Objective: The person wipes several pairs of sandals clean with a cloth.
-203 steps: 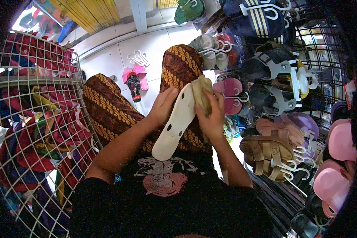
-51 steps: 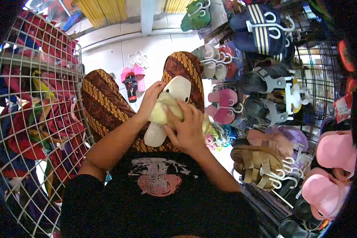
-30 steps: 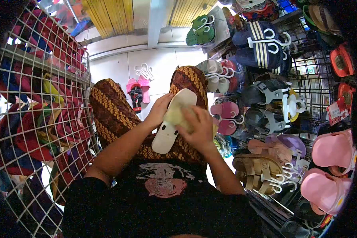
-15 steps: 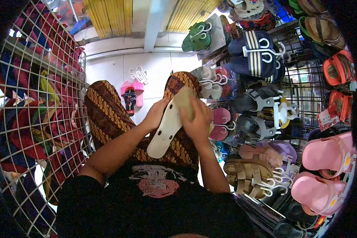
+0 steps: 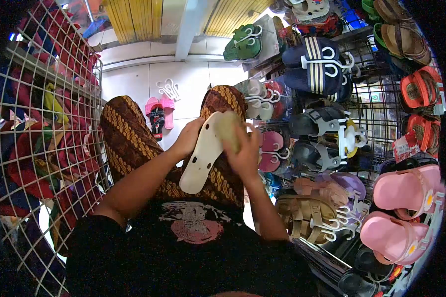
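A cream sandal sole [image 5: 199, 166] with dark oval holes lies tilted over my lap, its far end near my right knee. My left hand [image 5: 187, 138] grips its left edge, fingers partly hidden by the sole. In my right hand [image 5: 244, 151] is a greenish-beige pad [image 5: 227, 131], blurred by motion, against the upper right part of the sole. Batik-patterned trousers [image 5: 129, 133] cover my legs beneath it.
At left stands a white wire grid [image 5: 47, 133] with red and pink goods behind it. Racks at right hold navy slippers [image 5: 314, 67] and pink sandals [image 5: 399, 188]. Pink slippers [image 5: 168, 111] rest on the white floor ahead.
The pad and my right hand have shifted slightly along the sole. The whole view has moved a little, so the surroundings sit slightly further left.
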Demonstrator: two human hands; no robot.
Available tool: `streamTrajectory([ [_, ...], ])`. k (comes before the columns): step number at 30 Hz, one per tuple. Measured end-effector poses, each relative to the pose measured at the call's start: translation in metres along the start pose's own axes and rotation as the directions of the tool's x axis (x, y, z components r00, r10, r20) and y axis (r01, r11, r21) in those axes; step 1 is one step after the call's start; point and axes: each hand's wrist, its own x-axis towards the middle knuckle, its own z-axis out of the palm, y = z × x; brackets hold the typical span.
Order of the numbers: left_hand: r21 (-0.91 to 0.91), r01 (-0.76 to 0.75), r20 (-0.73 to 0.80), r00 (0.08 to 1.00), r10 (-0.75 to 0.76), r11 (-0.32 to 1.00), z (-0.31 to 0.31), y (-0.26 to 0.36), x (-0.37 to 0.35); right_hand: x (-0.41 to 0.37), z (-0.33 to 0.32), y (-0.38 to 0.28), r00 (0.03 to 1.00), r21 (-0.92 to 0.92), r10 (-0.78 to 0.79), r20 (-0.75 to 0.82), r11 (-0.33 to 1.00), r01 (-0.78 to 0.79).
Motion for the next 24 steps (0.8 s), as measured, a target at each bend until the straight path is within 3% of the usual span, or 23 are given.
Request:
streamTrajectory([
  [1,-0.072,0.042,0.005,0.999,-0.042,0.996,0.002,0.001,0.0,0.004,0.003,0.004,0.995,0.055,0.086,-0.043,0.995,-0.084],
  [2,-0.086,-0.024,-0.007,1.0,0.024,0.996,0.003,-0.001,0.001,0.007,0.003,0.007,0.982,0.114,0.17,-0.082,0.98,-0.16],
  [3,-0.099,-0.089,-0.023,0.996,0.088,0.991,0.004,-0.008,0.002,0.0,0.001,-0.005,0.998,-0.081,-0.007,-0.064,0.997,0.002],
  [4,-0.11,-0.151,-0.038,0.988,0.147,0.983,0.006,-0.018,0.003,-0.004,-0.007,-0.018,0.992,-0.031,-0.126,0.015,0.991,0.127],
  [6,0.007,-0.2,-0.092,0.975,0.2,0.98,0.011,-0.098,0.02,-0.006,-0.021,-0.04,0.921,0.096,-0.361,0.145,0.932,0.35],
  [7,0.047,-0.183,-0.088,0.978,0.187,0.982,0.009,-0.094,0.017,-0.004,-0.023,-0.038,0.925,0.061,-0.346,0.158,0.938,0.341],
  [8,0.087,-0.167,-0.083,0.981,0.174,0.982,0.008,-0.09,0.015,-0.002,-0.015,-0.024,0.977,0.055,-0.183,0.106,0.983,0.178],
  [9,0.108,-0.112,-0.055,0.991,0.118,0.988,0.002,-0.024,0.001,-0.001,0.001,-0.003,0.998,0.056,-0.013,0.054,0.998,0.01],
  [10,0.074,-0.082,-0.048,0.995,0.086,0.994,0.003,-0.01,-0.002,0.003,0.01,0.01,0.987,0.065,0.158,0.002,0.985,-0.158],
  [11,0.039,-0.052,-0.042,0.998,0.053,0.998,0.003,0.004,-0.004,0.011,0.007,0.007,0.972,0.076,0.233,-0.023,0.97,-0.231],
  [12,0.006,-0.021,-0.035,0.999,0.021,1.0,0.003,0.018,-0.006,0.008,0.002,-0.001,0.99,0.033,0.14,-0.006,0.99,-0.14],
  [14,-0.087,-0.146,-0.088,0.986,0.138,0.985,0.005,-0.004,-0.003,-0.005,-0.003,-0.029,0.998,-0.042,-0.046,0.036,0.998,0.048],
  [16,0.324,-0.284,-0.13,0.931,0.34,0.902,0.0,-0.005,0.0,-0.014,-0.01,-0.036,0.988,-0.046,-0.123,0.099,0.991,0.127],
  [17,0.067,-0.081,-0.108,0.99,0.088,0.994,0.001,-0.007,-0.001,-0.014,-0.011,-0.027,0.984,-0.046,-0.144,0.105,0.988,0.149],
  [18,-0.182,0.153,-0.022,0.987,-0.16,0.971,0.001,0.006,-0.004,-0.014,-0.011,-0.019,0.98,-0.045,-0.164,0.112,0.984,0.17],
  [19,-0.198,0.139,-0.037,0.988,-0.149,0.97,0.002,-0.002,-0.003,-0.01,-0.008,-0.011,0.993,-0.01,0.083,0.081,0.997,-0.082],
  [22,-0.309,0.228,0.014,0.972,-0.235,0.923,0.003,0.002,-0.003,-0.012,-0.005,-0.022,0.986,-0.207,0.156,-0.064,0.964,-0.166],
  [24,-0.27,-0.015,-0.092,0.996,-0.011,0.963,0.009,-0.001,-0.007,-0.022,-0.016,-0.04,0.998,-0.117,-0.054,0.031,0.991,0.057],
])
